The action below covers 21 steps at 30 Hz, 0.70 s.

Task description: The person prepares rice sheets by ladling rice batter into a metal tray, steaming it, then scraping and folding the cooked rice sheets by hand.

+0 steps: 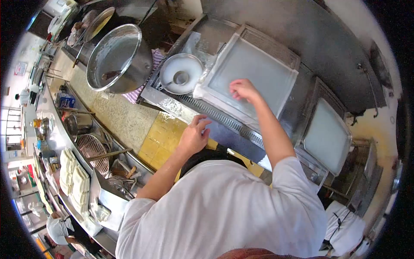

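Note:
Over the near part of a square, cloth-edged tray (pixel 254 71) of pale, smooth material is my right hand (pixel 243 90), its fingers curled together; whether they hold anything is too small to tell. My left hand (pixel 196 134) is raised by the metal front edge of the counter, fingers bent and apart, holding nothing. Left of the tray, a round metal bowl (pixel 196 64) of white liquid has a small ladle (pixel 181 77) in it. A large steel pot (pixel 140 71) stands further left, coated inside with a pale residue.
A second pale-filled tray (pixel 327 134) lies at the right. On the left counter are a woven basket (pixel 92 153), folded white cloths (pixel 75 177) and a metal pot (pixel 79 124). People in white shirts are at the lower left (pixel 58 228) and lower right (pixel 343 224).

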### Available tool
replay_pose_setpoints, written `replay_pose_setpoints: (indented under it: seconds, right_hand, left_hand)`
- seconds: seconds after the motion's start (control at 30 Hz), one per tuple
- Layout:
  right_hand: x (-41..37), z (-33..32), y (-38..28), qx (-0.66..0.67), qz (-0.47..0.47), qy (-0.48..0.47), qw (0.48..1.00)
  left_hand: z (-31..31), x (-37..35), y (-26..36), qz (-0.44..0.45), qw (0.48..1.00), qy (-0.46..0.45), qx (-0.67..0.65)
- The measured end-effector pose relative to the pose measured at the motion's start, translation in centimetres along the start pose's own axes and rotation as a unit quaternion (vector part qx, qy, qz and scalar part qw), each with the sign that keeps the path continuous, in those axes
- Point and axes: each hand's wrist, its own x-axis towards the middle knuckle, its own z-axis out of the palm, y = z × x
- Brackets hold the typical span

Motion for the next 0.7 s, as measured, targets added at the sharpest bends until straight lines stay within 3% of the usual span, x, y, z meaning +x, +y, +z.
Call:
replay_pose_setpoints:
  seconds: [0.13,0.23,0.4,0.47,0.53,0.6,0.67,0.7]
  right_hand:
    - [6.0,4.3,-2.6,-0.048,0.095,-0.096,0.990]
    - [7.6,5.2,-3.0,-0.076,0.140,-0.092,0.983]
    - [3.8,1.1,0.9,-0.153,0.104,-0.084,0.979]
    - [0.7,-2.1,4.2,-0.313,0.102,-0.040,0.943]
    - [-0.9,-7.6,12.2,-0.555,-0.026,-0.096,0.826]
    - [-8.2,-8.8,12.4,-0.548,0.011,0.073,0.833]
    - [-13.2,-10.3,16.8,-0.394,-0.102,0.254,0.877]
    - [-16.3,-10.6,15.2,-0.290,-0.017,0.243,0.925]
  left_hand:
    - [-1.4,-0.4,-0.7,-0.006,1.000,0.010,-0.002]
    - [-2.3,-0.5,-1.6,-0.029,0.999,0.013,-0.002]
    - [-2.1,0.2,-3.3,-0.005,1.000,0.023,-0.007]
    - [-1.6,1.0,-3.6,0.017,1.000,0.023,-0.008]
    - [-1.0,1.8,-3.5,0.028,1.000,0.005,-0.014]
    - [-0.7,2.6,-2.4,0.041,0.999,-0.015,-0.004]
    - [0.1,3.4,-1.4,0.053,0.998,-0.029,0.008]
    - [1.0,3.6,-1.2,0.063,0.997,-0.038,0.001]
